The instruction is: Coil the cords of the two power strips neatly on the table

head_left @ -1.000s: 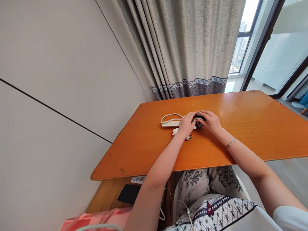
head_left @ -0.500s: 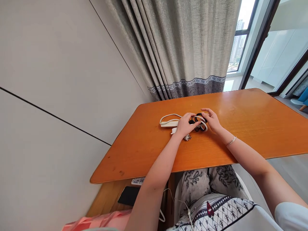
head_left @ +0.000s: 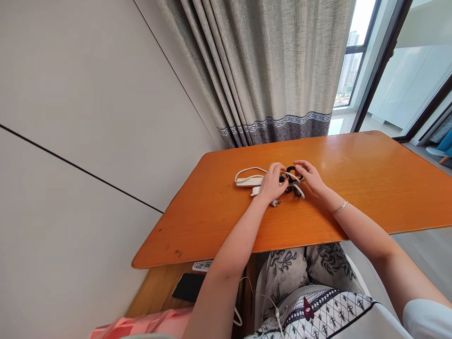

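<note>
A white power strip lies on the orange-brown table, its white cord looping behind and to the right. My left hand is closed on the black cable, thumb and fingers curled round it beside the strip. At the right of the bundle, my right hand pinches the looped black and white cords. A white plug with metal prongs rests below my left hand. A white adapter-like piece sits partly hidden by that hand. More black cable hangs in loops between the hands.
The wooden table has rounded corners. Grey curtains hang behind it, and a pale wall stands at the left. Below the front edge are a black phone-like object and a pink bag.
The white loop between my hands has flattened and shifted. My left fingers have drawn in closer round the cable, and my right hand has moved slightly.
</note>
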`<state>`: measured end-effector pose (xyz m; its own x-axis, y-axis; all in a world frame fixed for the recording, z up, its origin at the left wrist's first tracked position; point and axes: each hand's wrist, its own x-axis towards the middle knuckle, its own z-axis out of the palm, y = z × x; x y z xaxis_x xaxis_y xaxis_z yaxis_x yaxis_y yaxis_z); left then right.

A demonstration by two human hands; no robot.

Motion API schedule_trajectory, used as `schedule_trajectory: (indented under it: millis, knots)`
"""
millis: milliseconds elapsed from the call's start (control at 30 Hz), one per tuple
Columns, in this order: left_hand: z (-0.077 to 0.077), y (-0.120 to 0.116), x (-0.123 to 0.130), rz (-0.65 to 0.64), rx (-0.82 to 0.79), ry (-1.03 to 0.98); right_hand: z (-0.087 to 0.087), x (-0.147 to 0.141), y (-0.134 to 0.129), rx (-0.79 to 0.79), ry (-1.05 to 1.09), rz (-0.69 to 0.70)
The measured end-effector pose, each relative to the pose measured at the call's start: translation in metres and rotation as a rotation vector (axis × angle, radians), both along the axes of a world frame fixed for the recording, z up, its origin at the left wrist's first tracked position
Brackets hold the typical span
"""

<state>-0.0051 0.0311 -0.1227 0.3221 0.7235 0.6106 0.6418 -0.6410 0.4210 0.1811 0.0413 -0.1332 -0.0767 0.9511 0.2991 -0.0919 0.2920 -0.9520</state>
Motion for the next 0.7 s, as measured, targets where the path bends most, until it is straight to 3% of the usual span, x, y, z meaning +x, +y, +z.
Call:
schedule_trajectory:
  millis: [133, 267, 500, 700]
  knots:
    - [-0.001, 0.004, 0.000, 0.130, -0.085, -0.103, 0.002, 0.000, -0.006, -0.047, -0.042, 0.165]
    - [-0.003, 0.005, 0.000, 0.064, -0.231, -0.236, 0.000, 0.000, -0.010, -0.062, -0.095, 0.281]
    - [0.001, -0.005, 0.000, -0.232, -0.346, -0.198, -0.011, -0.005, -0.001, -0.030, -0.033, 0.209]
    - [0.000, -0.010, 0.010, -0.163, -0.385, -0.231, -0.029, -0.003, 0.009, 0.074, -0.243, 0.213]
